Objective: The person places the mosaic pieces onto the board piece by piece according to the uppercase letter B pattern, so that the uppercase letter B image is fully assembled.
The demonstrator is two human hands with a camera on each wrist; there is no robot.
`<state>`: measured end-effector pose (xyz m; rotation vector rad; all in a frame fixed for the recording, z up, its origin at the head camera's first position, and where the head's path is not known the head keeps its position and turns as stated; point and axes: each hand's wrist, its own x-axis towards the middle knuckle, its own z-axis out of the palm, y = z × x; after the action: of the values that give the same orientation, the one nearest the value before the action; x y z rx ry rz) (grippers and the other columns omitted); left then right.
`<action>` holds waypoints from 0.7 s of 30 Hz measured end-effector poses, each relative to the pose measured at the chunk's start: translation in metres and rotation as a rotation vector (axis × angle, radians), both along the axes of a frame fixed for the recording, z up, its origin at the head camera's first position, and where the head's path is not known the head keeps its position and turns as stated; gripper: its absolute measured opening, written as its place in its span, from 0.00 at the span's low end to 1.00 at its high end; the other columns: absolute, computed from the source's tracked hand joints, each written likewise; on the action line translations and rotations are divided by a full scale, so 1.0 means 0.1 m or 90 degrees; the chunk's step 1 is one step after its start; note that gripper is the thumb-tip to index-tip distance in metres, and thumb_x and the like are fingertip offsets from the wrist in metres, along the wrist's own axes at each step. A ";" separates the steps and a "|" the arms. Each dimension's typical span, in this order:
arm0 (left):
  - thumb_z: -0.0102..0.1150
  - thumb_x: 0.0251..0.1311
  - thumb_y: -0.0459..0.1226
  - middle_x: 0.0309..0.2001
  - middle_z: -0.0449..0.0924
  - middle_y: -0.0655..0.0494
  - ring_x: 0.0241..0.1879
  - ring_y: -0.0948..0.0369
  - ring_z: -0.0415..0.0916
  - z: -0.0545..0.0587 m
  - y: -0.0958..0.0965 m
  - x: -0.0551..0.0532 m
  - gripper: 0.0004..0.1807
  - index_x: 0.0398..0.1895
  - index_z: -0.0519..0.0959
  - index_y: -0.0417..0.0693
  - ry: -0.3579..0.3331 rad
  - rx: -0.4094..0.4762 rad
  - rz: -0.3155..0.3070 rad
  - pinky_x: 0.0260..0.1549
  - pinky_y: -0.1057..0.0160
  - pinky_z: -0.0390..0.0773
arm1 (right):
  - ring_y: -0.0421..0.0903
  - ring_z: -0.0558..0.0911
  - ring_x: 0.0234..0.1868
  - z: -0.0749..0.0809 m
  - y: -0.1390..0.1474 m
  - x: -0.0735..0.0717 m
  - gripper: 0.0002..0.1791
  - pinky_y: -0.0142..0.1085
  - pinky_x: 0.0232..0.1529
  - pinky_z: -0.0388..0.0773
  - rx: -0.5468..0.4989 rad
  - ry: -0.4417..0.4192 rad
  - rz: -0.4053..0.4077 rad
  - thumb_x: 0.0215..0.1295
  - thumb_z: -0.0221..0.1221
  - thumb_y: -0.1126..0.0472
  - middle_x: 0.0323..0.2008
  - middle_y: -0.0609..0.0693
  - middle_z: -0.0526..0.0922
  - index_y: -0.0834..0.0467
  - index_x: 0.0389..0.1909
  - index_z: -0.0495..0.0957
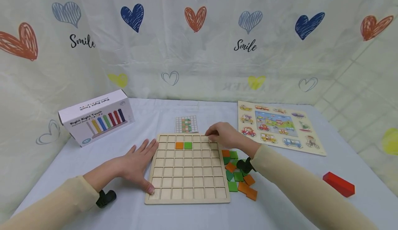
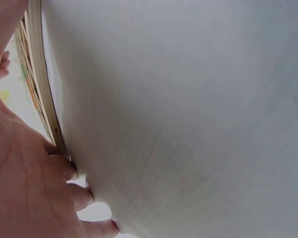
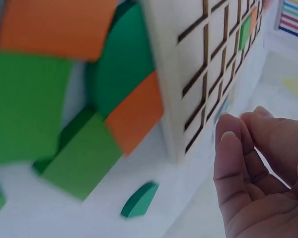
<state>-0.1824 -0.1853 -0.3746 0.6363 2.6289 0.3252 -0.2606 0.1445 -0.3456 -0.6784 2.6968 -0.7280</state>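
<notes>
A square wooden grid board point(image 1: 188, 201) lies in front of me, with an orange square tile point(image 1: 179, 145) and a green square tile point(image 1: 188, 145) side by side in its second row. My left hand point(image 1: 136, 164) rests along the board's left edge, fingers spread and thumb on the lower left corner. Over the upper right corner is my right hand point(image 1: 225, 135). In the right wrist view its thumb and fingers point(image 3: 228, 171) curl together at the tips, and no tile shows between them. A small grid card point(image 1: 186, 124) with a coloured pattern lies just behind the board.
Loose green tiles point(image 1: 238, 176) and orange tiles point(image 1: 243, 187) lie heaped along the board's right edge. A picture puzzle board point(image 1: 276, 126) lies at the back right, a white box point(image 1: 97, 117) stands at the back left, and a red block point(image 1: 339, 184) sits far right.
</notes>
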 end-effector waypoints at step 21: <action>0.78 0.34 0.69 0.83 0.36 0.35 0.81 0.33 0.30 0.03 0.01 0.01 0.81 0.81 0.42 0.33 0.000 0.000 0.002 0.72 0.23 0.37 | 0.50 0.82 0.43 -0.12 0.54 -0.16 0.13 0.44 0.48 0.83 0.084 0.035 -0.085 0.71 0.61 0.67 0.45 0.59 0.87 0.68 0.52 0.83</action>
<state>-0.1817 -0.1839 -0.3720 0.6326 2.6306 0.3253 -0.2764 0.1983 -0.3575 -0.4982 2.8312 -0.5620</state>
